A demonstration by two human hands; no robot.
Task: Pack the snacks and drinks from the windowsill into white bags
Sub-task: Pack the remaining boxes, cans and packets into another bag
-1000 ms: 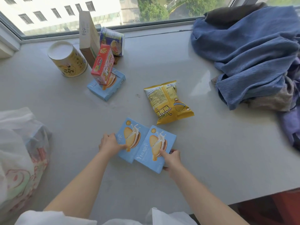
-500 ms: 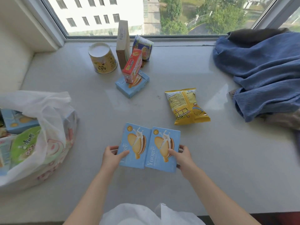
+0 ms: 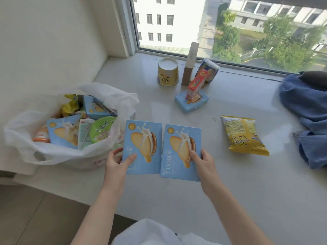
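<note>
Left hand [image 3: 118, 161] pinches the left blue biscuit box [image 3: 142, 147]; right hand [image 3: 203, 162] pinches the right blue biscuit box [image 3: 181, 152]. Boxes side by side between the hands. White bag [image 3: 74, 152] just left of the left hand.

Blue biscuit boxes outside the bag: three — left held box [image 3: 143, 147], right held box [image 3: 181, 152], flat box [image 3: 191, 102] farther back. Yellow snack bags: one [image 3: 245, 136]. Yellow paper cups: one [image 3: 167, 71]. Red cartons: one [image 3: 197, 84]. Tall brown-and-white boxes: one [image 3: 190, 63]. White bags: one [image 3: 70, 152]. Blue cloth piles: one [image 3: 307, 110].
</note>
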